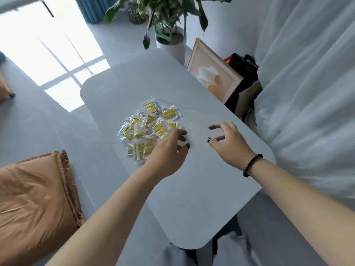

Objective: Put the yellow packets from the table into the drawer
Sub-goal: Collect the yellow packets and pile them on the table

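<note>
A: Head view. Where were the packets?

B: Yellow packets [148, 127] lay in a loose heap on the grey table [192, 189], just left of frame centre. Clear wrappers, overlapping each other. Couldn't count them.

A: Left hand?

B: My left hand [169, 150] came in from the lower left and sat on the near-right edge of the heap. Fingers were curled down over the closest packets, fingertips touching the wrappers. Whether I actually had one pinched, I couldn't tell; the hand hid its own palm side.

A: Right hand?

B: My right hand [228, 139] was right of centre, over bare tabletop, near the heap but apart from it. Fingers spread and loosely bent, nothing in them. Beaded bracelet [251, 164] on that wrist.

A: Drawer?

B: None seen in this view.

A: Rest of the frame?

B: Orange cushion [36, 200] on the floor at lower left. Potted plant [171, 35] in a white pot at top centre, beyond the table's far end. Framed picture [213, 73] leaned just right of the pot, with a black object [244, 64] beside it. White sheer curtain [307, 83] filled the right side. My grey-clad legs were at the bottom edge under the table's near end.
</note>
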Tool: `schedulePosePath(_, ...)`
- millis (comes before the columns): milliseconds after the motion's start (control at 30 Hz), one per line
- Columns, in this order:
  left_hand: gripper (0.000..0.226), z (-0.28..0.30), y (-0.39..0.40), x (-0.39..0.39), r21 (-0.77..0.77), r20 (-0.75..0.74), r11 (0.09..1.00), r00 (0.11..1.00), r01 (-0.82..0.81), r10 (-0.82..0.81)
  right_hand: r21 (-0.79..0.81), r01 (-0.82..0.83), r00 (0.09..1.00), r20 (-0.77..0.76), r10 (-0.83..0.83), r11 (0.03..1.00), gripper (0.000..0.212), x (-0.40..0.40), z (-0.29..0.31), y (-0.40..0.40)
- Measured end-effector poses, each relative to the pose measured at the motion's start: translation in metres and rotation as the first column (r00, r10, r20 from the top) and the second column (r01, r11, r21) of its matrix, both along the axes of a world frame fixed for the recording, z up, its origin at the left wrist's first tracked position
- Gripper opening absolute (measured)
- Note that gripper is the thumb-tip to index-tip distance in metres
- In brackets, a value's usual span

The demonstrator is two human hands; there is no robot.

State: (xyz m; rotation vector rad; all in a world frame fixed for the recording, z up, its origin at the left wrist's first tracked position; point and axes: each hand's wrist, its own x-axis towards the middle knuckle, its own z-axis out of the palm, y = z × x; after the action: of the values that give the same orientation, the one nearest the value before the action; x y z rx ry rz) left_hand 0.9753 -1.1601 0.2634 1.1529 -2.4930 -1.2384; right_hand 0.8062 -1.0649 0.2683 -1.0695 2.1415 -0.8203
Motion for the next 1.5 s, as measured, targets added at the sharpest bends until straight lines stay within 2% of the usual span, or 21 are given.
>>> schedulePosePath(133, 0.036, 0.042, 0.044, -0.012, 0.009, -0.057, 0.989, 0.987, 0.15, -0.15, -0.094, 0.168, 0.986, 0.034, -0.165, 0.981, 0.024, 0.007, 0.049, 0.072)
schedulePosePath(233, 0.034, 0.06, 0.08, -0.026, 0.012, -0.058, 0.95, 0.949, 0.312, -0.311, -0.103, 0.292, 0.956, 0.058, -0.288, 0.951, 0.025, 0.007, 0.072, 0.124)
schedulePosePath(367, 0.032, 0.069, 0.131, -0.051, -0.005, -0.047, 0.881, 0.88, 0.474, -0.473, -0.083, 0.431, 0.901, 0.093, -0.423, 0.899, 0.025, 0.0, 0.088, 0.192)
schedulePosePath(533, 0.031, 0.075, 0.2, -0.092, 0.044, -0.071, 0.811, 0.812, 0.583, -0.58, -0.089, 0.581, 0.81, 0.161, -0.564, 0.809, 0.025, -0.008, 0.095, 0.278)
schedulePosePath(767, 0.033, 0.09, 0.328, -0.166, 0.087, -0.094, 0.738, 0.743, 0.669, -0.662, -0.137, 0.735, 0.678, 0.183, -0.712, 0.665, 0.025, -0.035, 0.098, 0.417)
schedulePosePath(1033, 0.034, 0.099, 0.497, -0.246, 0.144, -0.136, 0.658, 0.673, 0.739, -0.727, -0.133, 0.822, 0.569, 0.185, -0.801, 0.553, 0.022, -0.077, 0.113, 0.591)
schedulePosePath(1233, 0.03, 0.107, 0.618, -0.308, 0.155, -0.162, 0.534, 0.554, 0.831, -0.817, -0.158, 0.89, 0.451, 0.158, -0.878, 0.428, 0.022, -0.111, 0.117, 0.706)
schedulePosePath(1500, 0.031, 0.102, 0.726, -0.389, 0.205, -0.152, 0.403, 0.436, 0.892, -0.887, -0.161, 0.952, 0.284, 0.15, -0.947, 0.26, 0.022, -0.163, 0.111, 0.808)
